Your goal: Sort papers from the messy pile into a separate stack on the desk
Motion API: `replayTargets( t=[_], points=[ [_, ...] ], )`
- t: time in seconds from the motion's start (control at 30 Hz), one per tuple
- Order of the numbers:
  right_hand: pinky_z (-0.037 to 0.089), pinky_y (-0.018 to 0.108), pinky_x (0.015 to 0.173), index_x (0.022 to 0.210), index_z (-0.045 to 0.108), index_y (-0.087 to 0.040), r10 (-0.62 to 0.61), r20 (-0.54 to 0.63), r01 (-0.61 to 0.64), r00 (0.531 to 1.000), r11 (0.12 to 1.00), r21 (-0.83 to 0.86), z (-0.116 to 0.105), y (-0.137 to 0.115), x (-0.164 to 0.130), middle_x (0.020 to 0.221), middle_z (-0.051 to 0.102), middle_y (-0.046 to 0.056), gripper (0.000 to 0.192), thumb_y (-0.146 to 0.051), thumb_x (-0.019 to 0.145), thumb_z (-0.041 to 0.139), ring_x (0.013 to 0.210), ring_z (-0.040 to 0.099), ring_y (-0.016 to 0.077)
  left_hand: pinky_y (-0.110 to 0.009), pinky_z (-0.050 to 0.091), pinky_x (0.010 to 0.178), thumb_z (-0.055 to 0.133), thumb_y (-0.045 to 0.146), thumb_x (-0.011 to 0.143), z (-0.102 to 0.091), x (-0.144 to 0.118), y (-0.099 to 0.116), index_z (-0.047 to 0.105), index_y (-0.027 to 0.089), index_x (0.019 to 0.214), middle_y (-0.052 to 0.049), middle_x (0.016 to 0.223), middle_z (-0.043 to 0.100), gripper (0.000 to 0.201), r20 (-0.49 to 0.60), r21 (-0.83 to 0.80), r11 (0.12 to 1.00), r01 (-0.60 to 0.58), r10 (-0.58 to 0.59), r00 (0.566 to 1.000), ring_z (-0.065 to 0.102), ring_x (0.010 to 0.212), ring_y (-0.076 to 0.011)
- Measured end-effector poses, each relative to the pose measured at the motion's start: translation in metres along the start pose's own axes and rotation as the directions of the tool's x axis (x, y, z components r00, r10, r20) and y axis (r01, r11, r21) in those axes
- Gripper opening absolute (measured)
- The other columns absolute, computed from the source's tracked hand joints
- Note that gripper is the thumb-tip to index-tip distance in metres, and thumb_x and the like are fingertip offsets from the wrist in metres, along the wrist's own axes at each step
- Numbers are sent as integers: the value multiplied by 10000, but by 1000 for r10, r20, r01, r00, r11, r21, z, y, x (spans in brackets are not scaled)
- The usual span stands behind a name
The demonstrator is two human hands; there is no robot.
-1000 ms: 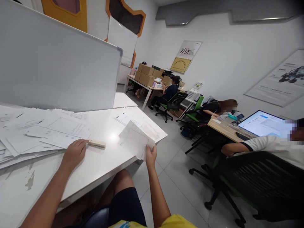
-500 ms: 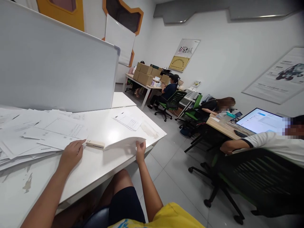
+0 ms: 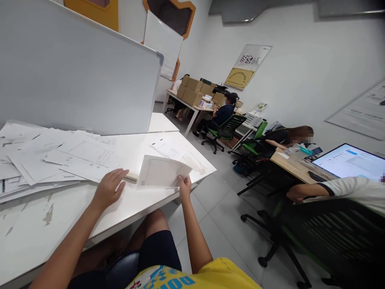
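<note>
My right hand (image 3: 184, 188) pinches the lower right corner of a thin stack of printed sheets (image 3: 161, 172), tilted up over the white table (image 3: 132, 204). My left hand (image 3: 108, 188) rests on the table with fingers spread, its fingertips touching a small beige stapler (image 3: 131, 178) that lies partly hidden behind the held sheets. A wide spread of loose printed papers (image 3: 57, 158) lies just left of my left hand.
A whiteboard (image 3: 75, 76) stands along the table's far side. More sheets (image 3: 168, 149) lie near the far right corner. To the right, a person sits in a black chair (image 3: 325, 237) at a monitor (image 3: 349, 162); other people work at desks with cardboard boxes (image 3: 195, 90).
My right hand brought the sheets from flat above the table to tilted upright, nearer my left hand. My left hand shifted slightly right onto the stapler. The camera view panned a little.
</note>
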State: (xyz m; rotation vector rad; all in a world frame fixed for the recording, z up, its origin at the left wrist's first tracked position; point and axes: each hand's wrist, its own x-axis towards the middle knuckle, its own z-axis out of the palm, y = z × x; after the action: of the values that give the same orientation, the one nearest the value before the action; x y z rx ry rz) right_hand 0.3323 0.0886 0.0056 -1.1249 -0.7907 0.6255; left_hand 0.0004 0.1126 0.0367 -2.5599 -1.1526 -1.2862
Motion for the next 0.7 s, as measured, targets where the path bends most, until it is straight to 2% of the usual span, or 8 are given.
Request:
replayTargets(
  t=[0.1,0.17,0.23,0.33,0.4,0.47,0.6,0.7],
  points=[
    [509,366,870,1025,654,-160,33,12,-33,999,999,-1,-2,8,-8,983,741,94,461,-477,691,685,962,647,229,-478,430,1132,446,319,964,18,8,34,298,226,1542,-127,1461,542,603,12,-83,996,-17,19,1000,501,1366,-281],
    [504,374,888,1026,657,-162,17,0,-17,1000,1000,3,-3,10,-10,976,740,96,451,-475,703,683,985,646,235,-483,428,1131,443,334,977,34,12,52,140,210,1582,-165,1540,442,687,-26,-110,993,37,-40,999,449,1412,-291],
    [499,382,902,1027,658,-162,-2,6,2,1000,1000,2,-2,8,-10,970,739,97,448,-471,705,684,1000,643,241,-490,444,1109,441,340,984,50,14,60,57,203,1586,-192,1549,416,727,-81,-130,987,91,-102,992,458,1405,-297],
    [498,385,900,1012,660,-158,-2,49,2,999,1000,1,-1,7,-13,953,739,100,441,-467,699,690,996,643,247,-489,503,1015,437,336,981,65,12,59,81,181,1578,-207,1417,546,712,-98,-142,980,141,-156,983,595,1246,-302],
    [502,383,888,997,662,-157,14,62,-14,998,1000,3,-1,7,-16,932,738,98,431,-464,696,694,980,645,246,-459,550,886,412,338,981,67,7,55,167,153,1565,-195,1243,655,659,-30,-147,967,209,-216,976,678,1061,-300],
    [504,381,881,981,664,-160,28,57,-28,998,1000,-1,-3,7,-20,917,736,92,421,-461,689,698,967,648,244,-418,561,786,375,351,987,66,3,53,232,145,1553,-177,1139,697,618,52,-173,938,300,-296,954,703,952,-293],
    [505,376,883,960,670,-168,63,84,-62,994,998,-13,-13,3,-23,931,744,87,397,-446,679,716,958,653,238,-368,556,756,372,412,990,58,0,57,237,189,1565,-125,1100,715,631,131,-248,874,417,-396,909,709,993,-283],
    [512,362,858,960,678,-167,87,116,-87,989,996,-3,-22,0,-25,968,750,93,393,-437,680,730,940,654,233,-350,547,724,384,436,986,55,2,59,288,208,1552,-96,1011,724,618,148,-252,869,425,-400,905,713,931,-270]
  ],
)
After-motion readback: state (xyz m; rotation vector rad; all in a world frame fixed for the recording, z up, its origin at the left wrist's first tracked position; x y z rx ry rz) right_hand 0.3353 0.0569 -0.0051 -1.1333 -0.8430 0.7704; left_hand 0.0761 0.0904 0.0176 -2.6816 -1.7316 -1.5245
